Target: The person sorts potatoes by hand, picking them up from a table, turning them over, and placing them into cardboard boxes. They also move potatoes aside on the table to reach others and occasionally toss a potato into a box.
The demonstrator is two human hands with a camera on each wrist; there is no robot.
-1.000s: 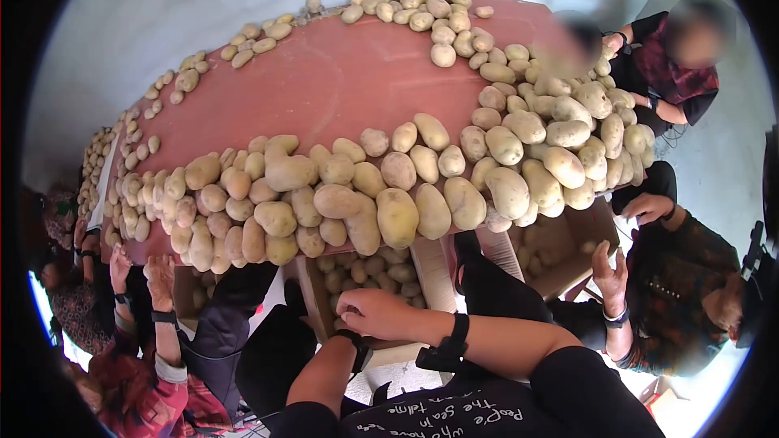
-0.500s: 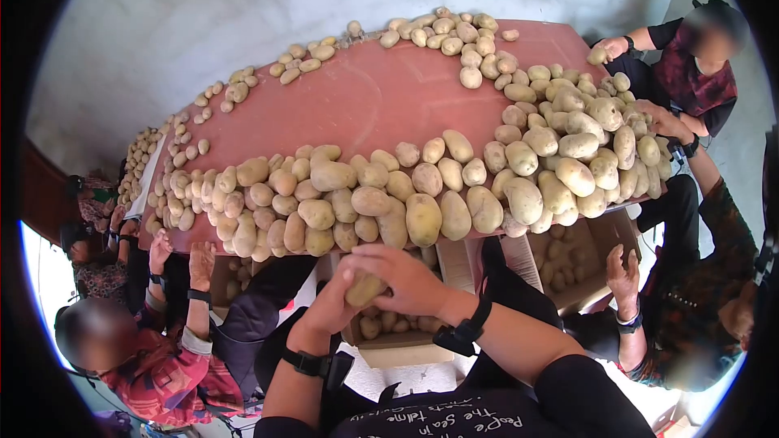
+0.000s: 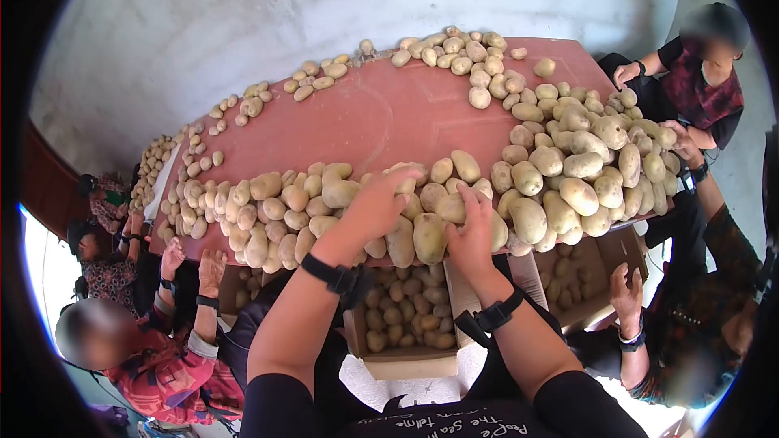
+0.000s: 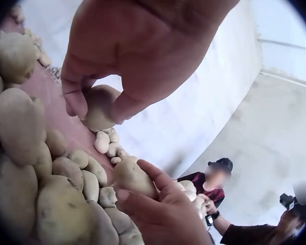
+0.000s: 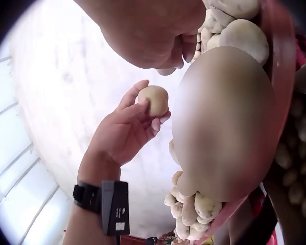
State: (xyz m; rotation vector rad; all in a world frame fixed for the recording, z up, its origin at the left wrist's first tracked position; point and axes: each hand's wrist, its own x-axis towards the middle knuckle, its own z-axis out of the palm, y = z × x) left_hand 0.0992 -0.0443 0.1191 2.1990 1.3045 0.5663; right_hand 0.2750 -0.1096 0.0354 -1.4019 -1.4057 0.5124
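Note:
A long red table carries a thick row of pale potatoes along its near edge. My left hand reaches up onto that row and pinches one small potato between thumb and fingers; the right wrist view also shows this potato in that hand. Just beside it, my right hand curls its fingers round another potato, which shows as a potato in the left wrist view. A large potato fills the right wrist view, close to the lens.
An open cardboard box partly filled with potatoes stands under the table edge below my arms, with a second box to its right. Other people sit round the table on the left and right.
Both hands have risen from the box below the table edge up onto the potato row. Half a second ago they were together around one potato; now each holds its own.

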